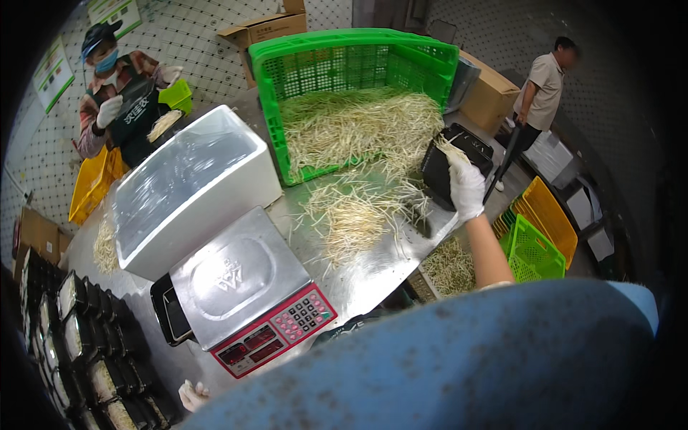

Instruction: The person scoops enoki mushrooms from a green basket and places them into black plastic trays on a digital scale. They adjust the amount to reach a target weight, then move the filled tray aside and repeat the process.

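Observation:
My right hand, in a white glove, reaches over a stack of black plastic trays at the table's right edge. Pale sprout strands show at its fingertips; its grip is hidden. Left of it lies a loose heap of pale sprouts on the metal table. Behind the heap, a green plastic crate lies with its open side towards me, full of sprouts. My left hand, also gloved, is low at the near edge, partly hidden, below a red-and-silver digital scale with a bare pan.
A white foam box lined with clear film stands behind the scale. Stacks of packed black trays fill the lower left. A masked person works across the table; another person stands at right. A blurred blue surface covers the lower right.

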{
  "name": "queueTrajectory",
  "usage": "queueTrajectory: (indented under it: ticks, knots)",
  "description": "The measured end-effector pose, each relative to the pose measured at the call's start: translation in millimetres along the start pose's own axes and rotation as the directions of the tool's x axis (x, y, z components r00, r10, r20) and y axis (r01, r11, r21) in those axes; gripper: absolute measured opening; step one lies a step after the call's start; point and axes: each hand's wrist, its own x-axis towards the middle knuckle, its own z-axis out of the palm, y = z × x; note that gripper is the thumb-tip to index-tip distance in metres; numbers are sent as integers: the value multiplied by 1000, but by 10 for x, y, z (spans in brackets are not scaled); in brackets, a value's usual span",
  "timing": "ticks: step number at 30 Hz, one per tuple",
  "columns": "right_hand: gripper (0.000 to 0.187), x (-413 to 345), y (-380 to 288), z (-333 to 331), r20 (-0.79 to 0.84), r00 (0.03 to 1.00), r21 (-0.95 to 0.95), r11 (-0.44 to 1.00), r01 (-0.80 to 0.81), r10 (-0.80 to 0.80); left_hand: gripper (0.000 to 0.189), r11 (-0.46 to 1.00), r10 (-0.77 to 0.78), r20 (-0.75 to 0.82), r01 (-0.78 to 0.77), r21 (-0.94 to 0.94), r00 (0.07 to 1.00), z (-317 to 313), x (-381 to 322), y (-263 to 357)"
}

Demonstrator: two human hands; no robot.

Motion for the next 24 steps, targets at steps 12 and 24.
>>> queueTrajectory:
  ticks: [12,24]
  knots:
    - [19,-15,1029,46,276,951,-171,981,-93,138,16,999,23,305,-29,14,952,3281,-2198,321]
    - [19,-143,-738,131,89,667,589,580,563,-739,60,805,-340,749,587,-80,568,4408,-2863,374]
